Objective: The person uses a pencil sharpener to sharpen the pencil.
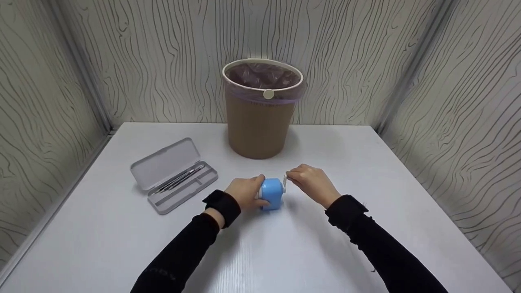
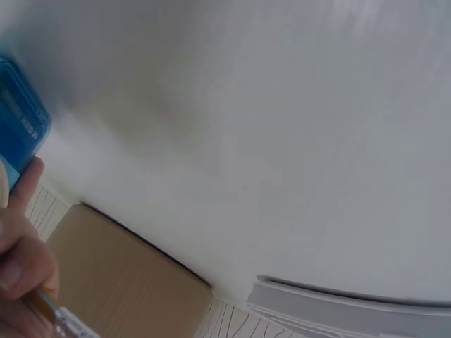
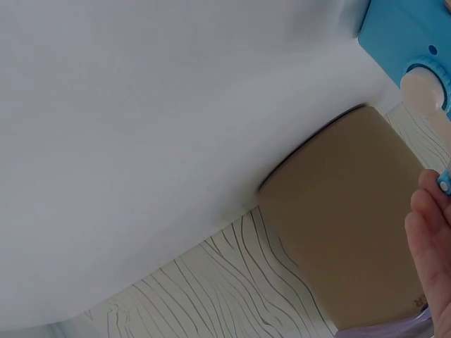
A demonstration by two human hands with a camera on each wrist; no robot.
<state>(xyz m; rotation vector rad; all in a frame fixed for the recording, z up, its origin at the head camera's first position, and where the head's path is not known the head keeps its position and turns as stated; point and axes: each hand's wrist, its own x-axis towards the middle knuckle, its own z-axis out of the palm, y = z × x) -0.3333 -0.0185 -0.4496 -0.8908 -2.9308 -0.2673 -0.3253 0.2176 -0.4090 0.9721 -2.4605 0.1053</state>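
Nearest in the head view, two black sleeves reach in from the desk's (image 1: 122, 252) front edge toward its middle, where one blue pencil sharpener (image 1: 271, 194) stands. The left hand (image 1: 243, 193) wraps the sharpener's left side, fingers curled round it. The right hand (image 1: 312, 183) is at its right side, fingertips pinched on a small white part there, seemingly the crank.

The left wrist view adds something the head view hides: a thin pencil-like stick (image 2: 60, 315) runs under the curled fingers (image 2: 25, 246), with a corner of the blue sharpener body just above them. The right wrist view shows the sharpener's side face with a round pale disc, and fingertips close beside a small blue knob; the grip itself is cut off at the frame's edge.

Toward the desk's left edge lies one open grey pencil case (image 1: 174, 175), lid folded back, with about three dark pencils (image 1: 182, 179) in its tray. At the back edge, centred, stands one brown waste bin (image 1: 260, 110) lined with a purple bag.
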